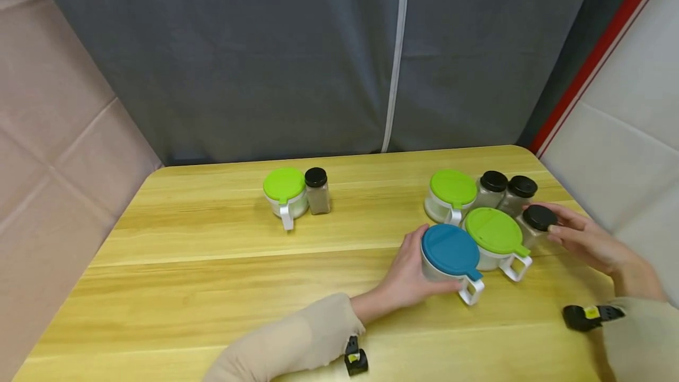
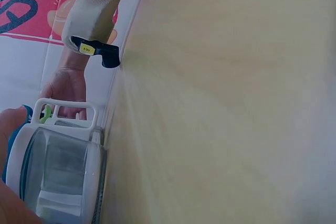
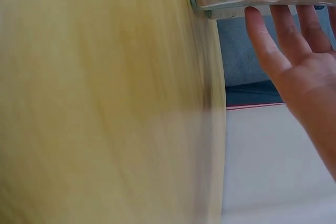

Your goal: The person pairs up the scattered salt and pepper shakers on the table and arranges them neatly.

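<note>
Left fingers (image 1: pixel 411 247), partly out of sight, around 1 blue-lidded jar (image 1: pixel 451 250)

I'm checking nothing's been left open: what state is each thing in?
Blue jar: closed, gripped by left hand
Left green jar: closed, upright
Far right green jar: closed, upright
Near right green jar: closed, upright
Left bottle: capped, upright
Back right bottles: capped, upright
Front right bottle: capped, touched by right hand

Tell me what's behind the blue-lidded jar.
Straight back from the blue-lidded jar is a green-lidded jar; another green-lidded jar is back and to the right. The blue-lidded jar hides part of the second's left side and some tabletop, so whatever lies there cannot be seen.
</note>
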The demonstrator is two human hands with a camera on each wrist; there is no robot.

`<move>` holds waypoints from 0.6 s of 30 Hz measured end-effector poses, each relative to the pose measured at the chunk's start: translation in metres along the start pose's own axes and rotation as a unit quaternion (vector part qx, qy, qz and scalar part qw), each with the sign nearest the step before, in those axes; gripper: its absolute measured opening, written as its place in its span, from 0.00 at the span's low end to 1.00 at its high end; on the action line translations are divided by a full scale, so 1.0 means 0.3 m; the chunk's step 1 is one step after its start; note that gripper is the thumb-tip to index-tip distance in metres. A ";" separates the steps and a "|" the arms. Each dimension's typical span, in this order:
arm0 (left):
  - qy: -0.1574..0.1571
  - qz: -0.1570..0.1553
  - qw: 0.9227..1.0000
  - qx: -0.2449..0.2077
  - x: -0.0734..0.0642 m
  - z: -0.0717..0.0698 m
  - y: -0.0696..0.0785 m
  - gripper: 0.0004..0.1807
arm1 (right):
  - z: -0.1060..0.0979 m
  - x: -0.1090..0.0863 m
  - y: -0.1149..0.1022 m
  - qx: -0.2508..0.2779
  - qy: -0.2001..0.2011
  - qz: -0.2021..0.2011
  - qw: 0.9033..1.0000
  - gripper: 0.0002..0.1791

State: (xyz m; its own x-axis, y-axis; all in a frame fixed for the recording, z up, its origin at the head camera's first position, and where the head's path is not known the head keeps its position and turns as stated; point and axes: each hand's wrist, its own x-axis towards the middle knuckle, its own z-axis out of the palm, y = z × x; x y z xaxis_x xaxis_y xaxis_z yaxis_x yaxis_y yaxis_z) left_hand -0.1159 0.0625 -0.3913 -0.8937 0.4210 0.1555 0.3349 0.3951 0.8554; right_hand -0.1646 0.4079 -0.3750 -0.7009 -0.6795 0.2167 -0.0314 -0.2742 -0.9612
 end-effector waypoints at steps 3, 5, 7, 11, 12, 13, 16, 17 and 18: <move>0.008 -0.007 1.000 -0.005 0.008 0.012 -0.002 0.54 | -0.001 0.001 0.004 0.004 -0.007 -0.001 1.000 0.28; 0.014 -0.011 1.000 -0.009 0.014 0.020 -0.002 0.53 | -0.001 0.001 0.004 0.004 -0.011 -0.001 1.000 0.28; 0.022 -0.014 1.000 -0.012 0.018 0.028 -0.002 0.53 | -0.001 0.000 0.003 -0.001 -0.011 0.000 1.000 0.28; 0.032 -0.013 0.999 -0.015 0.021 0.037 -0.005 0.53 | 0.004 0.002 0.001 -0.024 -0.002 0.005 1.000 0.28; 0.034 -0.012 0.999 -0.016 0.022 0.038 -0.006 0.53 | 0.006 0.003 0.001 -0.032 0.003 0.006 0.999 0.28; 0.036 -0.011 0.999 -0.016 0.022 0.040 -0.006 0.53 | 0.008 0.003 0.000 -0.043 0.009 0.009 0.999 0.28; 0.041 -0.005 0.999 -0.015 0.023 0.042 -0.006 0.52 | 0.016 0.005 -0.001 -0.078 0.029 0.016 0.996 0.28; 0.044 -0.004 0.999 -0.015 0.023 0.043 -0.006 0.51 | 0.018 0.006 -0.001 -0.089 0.036 0.018 0.995 0.27; 0.047 -0.003 0.999 -0.014 0.024 0.043 -0.006 0.51 | 0.021 0.006 -0.002 -0.103 0.045 0.020 0.994 0.27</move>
State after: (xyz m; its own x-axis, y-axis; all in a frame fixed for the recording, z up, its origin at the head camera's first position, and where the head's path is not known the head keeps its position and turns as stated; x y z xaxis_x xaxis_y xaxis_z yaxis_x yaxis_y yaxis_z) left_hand -0.1189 0.0754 -0.3981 -0.9202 0.3401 0.1937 0.3214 0.3740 0.8700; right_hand -0.1614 0.4026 -0.3731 -0.7646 -0.6217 0.1698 -0.1398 -0.0971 -0.9854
